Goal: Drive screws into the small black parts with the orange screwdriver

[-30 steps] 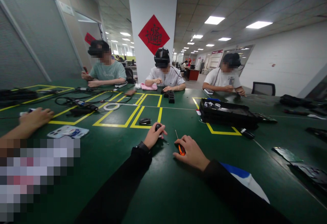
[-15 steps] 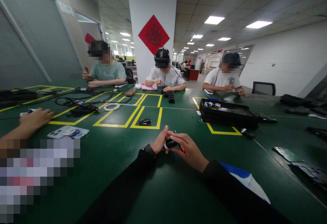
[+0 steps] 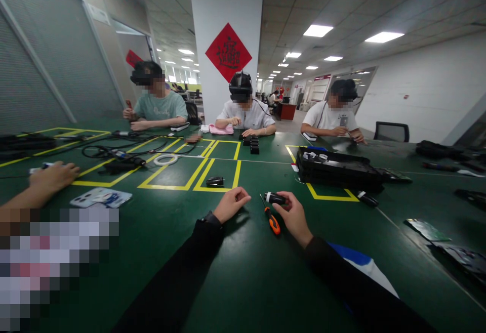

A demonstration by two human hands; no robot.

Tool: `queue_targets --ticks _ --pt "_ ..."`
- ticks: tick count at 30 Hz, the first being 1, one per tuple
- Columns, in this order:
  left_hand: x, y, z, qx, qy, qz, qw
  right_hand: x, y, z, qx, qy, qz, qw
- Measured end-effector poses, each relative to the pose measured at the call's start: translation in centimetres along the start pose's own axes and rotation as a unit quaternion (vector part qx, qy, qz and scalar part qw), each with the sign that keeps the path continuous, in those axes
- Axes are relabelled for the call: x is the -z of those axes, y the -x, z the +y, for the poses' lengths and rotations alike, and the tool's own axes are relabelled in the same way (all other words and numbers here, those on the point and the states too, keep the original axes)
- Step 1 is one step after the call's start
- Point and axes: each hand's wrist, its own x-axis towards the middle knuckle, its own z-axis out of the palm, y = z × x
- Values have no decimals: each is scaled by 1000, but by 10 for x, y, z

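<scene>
My right hand (image 3: pixel 296 216) grips a short black cylinder with a white band (image 3: pixel 275 198) between thumb and fingers, holding it just above the green table. Just left of that hand lies a screwdriver with an orange and black handle (image 3: pixel 272 220), its thin shaft pointing away from me. My left hand (image 3: pixel 231 205) hovers apart from both, fingers curled and the thumb near the fingertips. Whatever may be between those fingers is too small or hidden to make out. Beyond it, another black cylinder (image 3: pixel 215 181) lies inside a yellow-taped box.
A black tray (image 3: pixel 337 168) holding small parts stands at the right, beside one more black cylinder (image 3: pixel 368 199). Cables and a white ring (image 3: pixel 165 159) lie at the left, near a phone (image 3: pixel 101 197) and a co-worker's hand (image 3: pixel 56 175). Three people sit opposite.
My hands have moved apart. The black cylinder has gone up and right in my right hand. The screwdriver, earlier by my right fingers, now lies on the table.
</scene>
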Motion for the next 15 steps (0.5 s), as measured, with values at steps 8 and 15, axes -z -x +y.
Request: queue_targets --ticks 8,15 --pt "25 1 -26 23 -17 -127 992 7 -3 16 -30 67 -28 997" --pt "17 -1 -29 12 -60 -107 992 47 -22 8 0 229 -210 950"
